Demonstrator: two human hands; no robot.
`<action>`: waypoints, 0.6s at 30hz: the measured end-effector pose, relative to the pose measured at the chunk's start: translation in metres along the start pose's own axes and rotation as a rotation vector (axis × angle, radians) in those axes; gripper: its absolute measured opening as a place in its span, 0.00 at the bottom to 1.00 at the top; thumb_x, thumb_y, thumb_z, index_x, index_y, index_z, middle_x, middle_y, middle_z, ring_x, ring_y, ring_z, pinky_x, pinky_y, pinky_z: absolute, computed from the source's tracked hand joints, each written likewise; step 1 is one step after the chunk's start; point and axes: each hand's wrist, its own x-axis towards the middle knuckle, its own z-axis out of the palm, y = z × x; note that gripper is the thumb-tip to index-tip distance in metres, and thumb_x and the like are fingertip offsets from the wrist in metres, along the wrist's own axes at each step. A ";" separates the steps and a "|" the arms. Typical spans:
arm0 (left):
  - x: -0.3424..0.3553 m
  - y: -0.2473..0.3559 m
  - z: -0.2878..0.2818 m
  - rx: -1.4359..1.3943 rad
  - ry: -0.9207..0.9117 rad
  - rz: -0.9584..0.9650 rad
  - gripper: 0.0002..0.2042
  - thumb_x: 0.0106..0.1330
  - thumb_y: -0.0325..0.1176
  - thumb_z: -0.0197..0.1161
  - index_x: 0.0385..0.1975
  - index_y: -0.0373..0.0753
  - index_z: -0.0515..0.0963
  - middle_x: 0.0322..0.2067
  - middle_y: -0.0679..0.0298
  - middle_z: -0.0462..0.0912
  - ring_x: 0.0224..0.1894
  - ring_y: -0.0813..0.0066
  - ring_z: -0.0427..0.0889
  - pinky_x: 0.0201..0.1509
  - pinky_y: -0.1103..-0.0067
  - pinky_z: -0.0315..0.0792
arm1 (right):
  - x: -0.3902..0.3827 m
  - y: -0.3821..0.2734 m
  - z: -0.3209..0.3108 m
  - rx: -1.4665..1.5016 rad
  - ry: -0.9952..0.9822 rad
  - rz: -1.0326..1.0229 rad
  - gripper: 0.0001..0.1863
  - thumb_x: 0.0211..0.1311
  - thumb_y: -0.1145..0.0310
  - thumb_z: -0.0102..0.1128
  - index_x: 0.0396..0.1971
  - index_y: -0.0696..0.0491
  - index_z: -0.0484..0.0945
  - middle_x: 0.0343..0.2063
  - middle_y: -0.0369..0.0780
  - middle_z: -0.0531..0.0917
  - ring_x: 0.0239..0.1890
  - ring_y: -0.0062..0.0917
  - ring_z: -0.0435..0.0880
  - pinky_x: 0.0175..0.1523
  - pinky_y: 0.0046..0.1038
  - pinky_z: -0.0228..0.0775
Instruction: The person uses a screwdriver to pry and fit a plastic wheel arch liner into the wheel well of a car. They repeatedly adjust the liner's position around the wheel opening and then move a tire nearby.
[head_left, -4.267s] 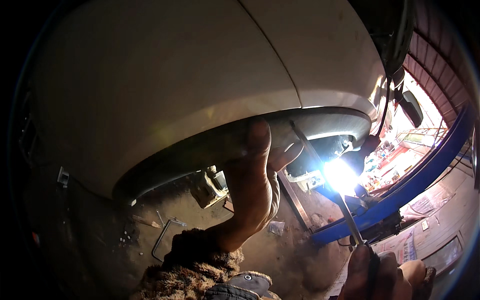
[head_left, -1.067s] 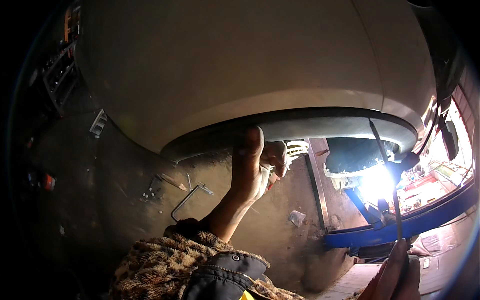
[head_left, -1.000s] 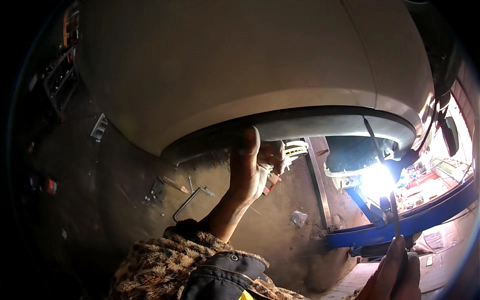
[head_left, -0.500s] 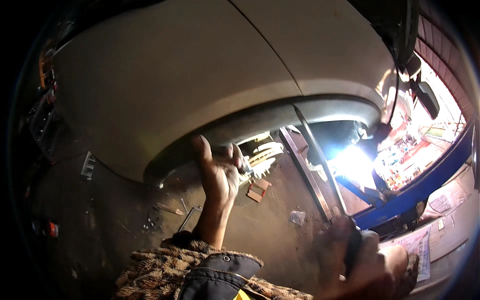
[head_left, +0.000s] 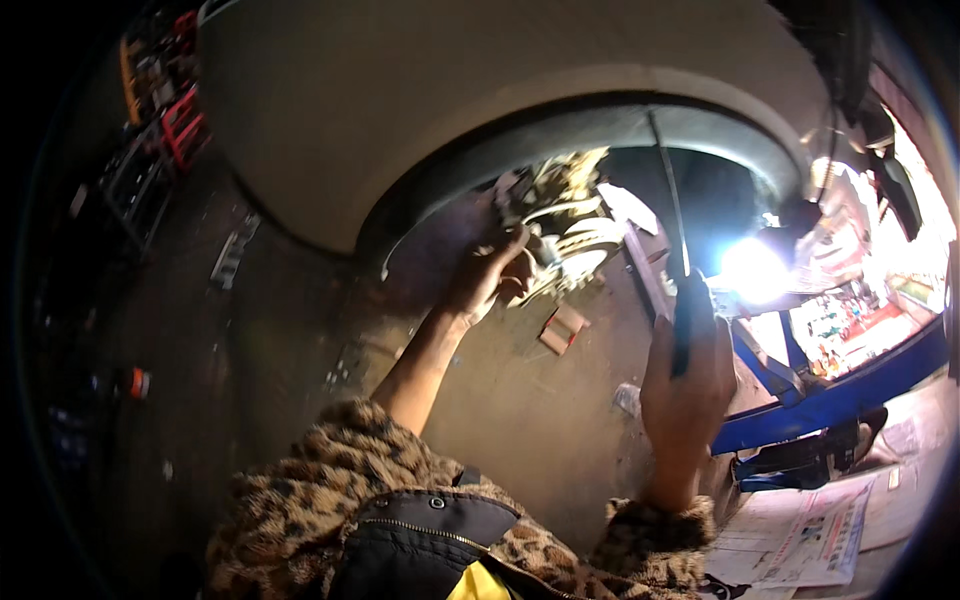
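Observation:
My right hand (head_left: 690,390) is wrapped round the dark handle of a long screwdriver (head_left: 674,200). Its thin metal shaft points up and away, the tip overlapping the dark lip of the wheel arch (head_left: 560,125); whether they touch I cannot tell. My left hand (head_left: 495,275) reaches under the arch with its fingers curled, beside the brightly lit brake disc (head_left: 590,238). What those fingers hold, if anything, is hidden. Above both hands spreads the pale car body panel (head_left: 430,90).
A glaring work lamp (head_left: 755,268) shines right of the screwdriver, near a blue metal frame (head_left: 800,420). A small orange-brown box (head_left: 564,329) lies on the floor below the disc. Red and metal racks (head_left: 180,128) stand far left; printed sheets (head_left: 800,535) lie lower right.
My right hand and the screwdriver have risen, and the hand is no longer blurred. My left hand has gone deeper under the arch and its fingers have curled in. The view has shifted.

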 end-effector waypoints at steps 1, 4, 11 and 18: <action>-0.008 -0.029 -0.018 0.087 -0.035 -0.067 0.19 0.73 0.51 0.54 0.40 0.38 0.79 0.24 0.69 0.80 0.23 0.83 0.79 0.25 0.86 0.71 | -0.019 0.011 0.021 0.230 0.018 0.149 0.19 0.63 0.76 0.61 0.54 0.60 0.76 0.36 0.40 0.82 0.25 0.25 0.79 0.31 0.26 0.73; -0.073 -0.155 -0.126 0.577 0.040 -0.322 0.18 0.71 0.48 0.58 0.35 0.37 0.79 0.26 0.67 0.81 0.25 0.78 0.79 0.31 0.81 0.74 | -0.139 0.025 0.098 0.616 -0.067 0.643 0.18 0.64 0.73 0.61 0.54 0.59 0.75 0.36 0.36 0.85 0.27 0.21 0.78 0.33 0.25 0.71; -0.567 -0.236 -0.378 1.153 0.697 -1.366 0.14 0.66 0.40 0.57 0.27 0.33 0.75 0.24 0.54 0.78 0.26 0.60 0.77 0.31 0.65 0.69 | -0.520 0.005 0.152 0.273 -1.336 0.879 0.23 0.60 0.54 0.59 0.49 0.55 0.79 0.41 0.53 0.84 0.47 0.45 0.83 0.51 0.46 0.75; -0.652 -0.188 -0.355 0.687 0.976 -1.533 0.13 0.66 0.37 0.57 0.22 0.37 0.70 0.17 0.59 0.74 0.18 0.65 0.74 0.21 0.68 0.66 | -0.711 -0.029 0.022 0.164 -1.912 1.175 0.23 0.57 0.56 0.57 0.47 0.57 0.80 0.47 0.54 0.81 0.51 0.46 0.81 0.57 0.41 0.73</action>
